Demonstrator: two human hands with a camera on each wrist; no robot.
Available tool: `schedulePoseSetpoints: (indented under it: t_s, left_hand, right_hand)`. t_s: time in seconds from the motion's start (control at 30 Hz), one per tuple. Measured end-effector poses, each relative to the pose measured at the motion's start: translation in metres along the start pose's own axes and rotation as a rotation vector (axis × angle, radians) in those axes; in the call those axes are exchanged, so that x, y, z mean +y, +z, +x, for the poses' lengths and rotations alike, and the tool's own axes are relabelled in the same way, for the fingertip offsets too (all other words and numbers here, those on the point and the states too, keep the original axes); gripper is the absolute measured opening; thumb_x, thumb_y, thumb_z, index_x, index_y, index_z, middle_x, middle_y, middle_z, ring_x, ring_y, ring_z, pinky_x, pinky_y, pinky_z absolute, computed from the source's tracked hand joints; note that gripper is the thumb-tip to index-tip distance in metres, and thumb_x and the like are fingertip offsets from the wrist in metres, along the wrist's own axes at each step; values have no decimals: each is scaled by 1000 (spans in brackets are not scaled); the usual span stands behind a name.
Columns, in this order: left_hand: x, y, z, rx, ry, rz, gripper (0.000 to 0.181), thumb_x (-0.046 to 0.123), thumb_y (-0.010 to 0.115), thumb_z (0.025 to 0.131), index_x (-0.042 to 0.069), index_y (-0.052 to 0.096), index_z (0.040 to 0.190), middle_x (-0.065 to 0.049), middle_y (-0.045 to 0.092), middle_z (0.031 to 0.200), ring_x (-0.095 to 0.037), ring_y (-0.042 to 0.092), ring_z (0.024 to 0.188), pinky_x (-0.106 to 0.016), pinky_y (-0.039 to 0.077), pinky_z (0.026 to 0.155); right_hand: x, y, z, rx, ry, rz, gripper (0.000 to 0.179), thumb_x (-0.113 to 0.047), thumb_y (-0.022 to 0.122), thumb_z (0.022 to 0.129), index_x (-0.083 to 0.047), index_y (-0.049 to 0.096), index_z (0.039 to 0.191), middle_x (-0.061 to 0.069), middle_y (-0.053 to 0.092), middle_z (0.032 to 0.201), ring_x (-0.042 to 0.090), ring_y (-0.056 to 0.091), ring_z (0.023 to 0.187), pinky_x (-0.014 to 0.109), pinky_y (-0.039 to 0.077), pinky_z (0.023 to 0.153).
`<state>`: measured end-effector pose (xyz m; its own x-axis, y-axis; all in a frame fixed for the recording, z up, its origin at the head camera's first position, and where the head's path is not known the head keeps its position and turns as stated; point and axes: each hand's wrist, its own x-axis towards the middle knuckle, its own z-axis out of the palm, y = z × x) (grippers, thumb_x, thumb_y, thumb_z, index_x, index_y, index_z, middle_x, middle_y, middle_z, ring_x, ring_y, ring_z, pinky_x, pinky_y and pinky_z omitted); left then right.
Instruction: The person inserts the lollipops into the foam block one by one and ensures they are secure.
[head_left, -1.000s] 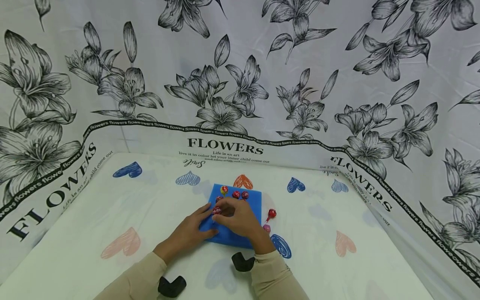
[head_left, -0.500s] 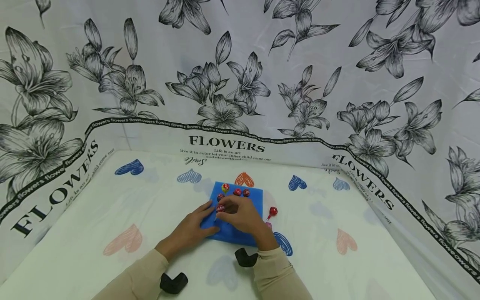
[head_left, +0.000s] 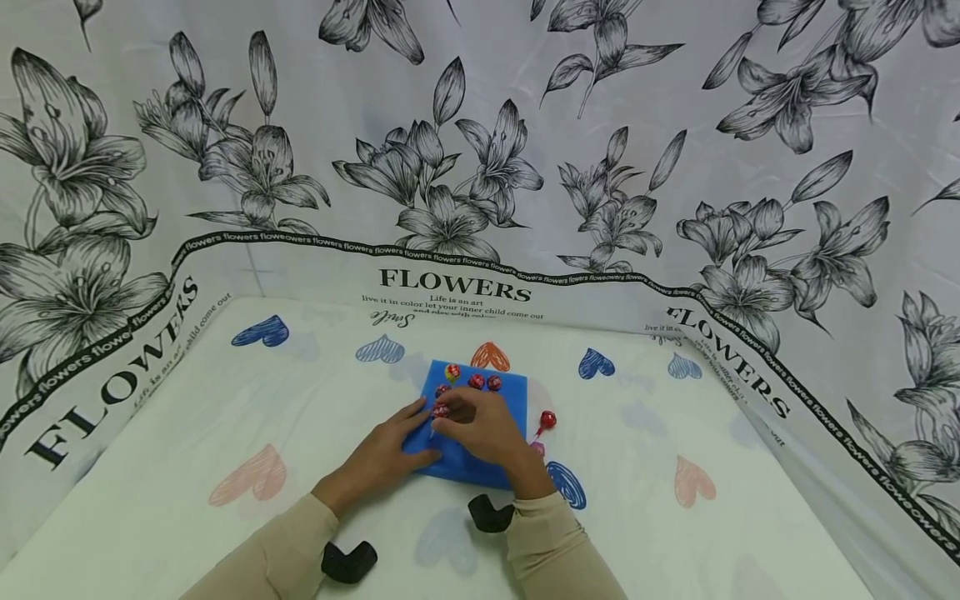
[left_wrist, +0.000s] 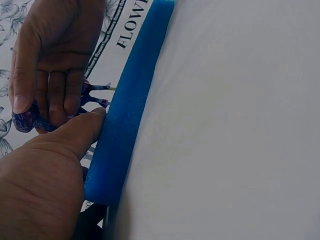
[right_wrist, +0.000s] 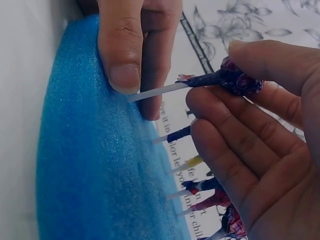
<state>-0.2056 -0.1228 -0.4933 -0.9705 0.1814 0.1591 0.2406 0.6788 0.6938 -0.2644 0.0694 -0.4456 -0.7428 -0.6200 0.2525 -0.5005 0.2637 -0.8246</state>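
Observation:
A blue foam block [head_left: 468, 468] lies flat on the table. My right hand [head_left: 483, 429] pinches the wrapped head of a lollipop [right_wrist: 240, 82] between thumb and fingers. Its white stick points down at the foam, with the lower tip right at the surface. My left hand [head_left: 375, 458] rests on the block's left side, fingers fairly straight and spread. In the right wrist view, the left thumb [right_wrist: 124, 75] presses the foam close beside the stick. Several other lollipops stand in the block, among them a yellow-and-red one [head_left: 452, 372] and a red one [head_left: 493, 382].
A red lollipop [head_left: 548, 420] and a pink one [head_left: 537, 450] lie on the table to the right of the block. Black angled pieces [head_left: 349, 562] sit by both wrists. A heart-printed cloth [head_left: 630, 500] covers the table, and a flower-printed curtain [head_left: 570, 83] hangs behind.
The head view has shifted slightly, so the table appears a little higher. Both hands keep nearly the same place on the foam, the right still pinching the lollipop.

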Motion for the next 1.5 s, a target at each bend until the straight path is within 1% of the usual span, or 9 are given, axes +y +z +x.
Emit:
schedulePoseSetpoints:
  t_s: [0.17, 0.3, 0.43, 0.7, 0.9, 1.07, 1.13, 1.37, 1.5]
  left_hand:
    - [0, 0, 0, -2, 0, 8, 73, 43, 71, 86, 3, 47, 142, -10, 32, 153, -35, 29, 138, -50, 29, 108]
    - [0, 0, -1, 2, 5, 4, 73, 42, 72, 86, 1, 48, 141, -10, 33, 153, -35, 31, 137, -50, 31, 107]
    - [1, 0, -1, 11, 16, -5, 72, 37, 74, 85, 0, 48, 141, -12, 34, 152, -35, 32, 137, -50, 32, 107]
    - [0, 2, -2, 7, 7, -2, 71, 38, 73, 85, 1, 49, 140, -11, 35, 151, -35, 33, 136, -50, 32, 106]
    - [0, 2, -3, -1, 2, -10, 72, 41, 73, 86, 0, 49, 140, -11, 34, 152, -36, 31, 137, -51, 31, 107]
    - [1, 2, -2, -6, -12, -2, 74, 44, 72, 85, -1, 49, 139, -9, 34, 152, -35, 30, 138, -51, 30, 107]
    - [2, 2, -1, -5, -19, -2, 74, 43, 73, 85, 0, 50, 139, -9, 34, 152, -34, 30, 138, -51, 30, 107]
    - [4, 2, 1, -9, -54, -7, 74, 43, 74, 84, 0, 49, 140, -9, 34, 153, -35, 29, 139, -52, 29, 108]
    - [4, 2, 2, -6, -63, 1, 74, 43, 73, 84, 1, 49, 140, -9, 33, 153, -36, 28, 139, -52, 29, 107]
  right_hand:
    - [-3, 2, 0, -14, -37, -51, 22, -16, 73, 88, -9, 69, 108, -5, 69, 93, 6, 66, 83, 24, 54, 75]
    - [-6, 5, -1, -61, -54, -122, 20, -17, 72, 89, -11, 69, 107, -9, 67, 92, 3, 64, 82, 22, 53, 75]
    - [-9, 8, -2, -101, -39, -172, 18, -18, 72, 90, -13, 69, 107, -11, 66, 91, 1, 62, 82, 20, 52, 74]
    - [-6, 9, -4, -96, 22, -167, 20, -21, 72, 89, -17, 69, 108, -11, 67, 92, 1, 63, 83, 22, 52, 75]
    - [-10, 2, -5, -102, 8, -169, 27, -20, 74, 88, -14, 68, 113, -8, 68, 93, 3, 64, 84, 22, 52, 76]
    - [-23, -15, -9, -62, 57, -151, 37, -24, 73, 88, -9, 66, 121, -1, 69, 98, 7, 63, 88, 25, 52, 80]
    - [-27, -24, -11, -33, 58, -154, 38, -27, 72, 89, -9, 66, 122, 1, 69, 102, 8, 63, 91, 27, 52, 81]
    - [-42, -49, -18, 79, -42, -189, 30, -25, 73, 88, -10, 69, 113, -2, 70, 97, 7, 65, 86, 34, 55, 78]
    - [-49, -64, -23, 134, -109, -175, 28, -21, 74, 87, -8, 69, 112, 2, 70, 100, 9, 65, 88, 34, 54, 79]
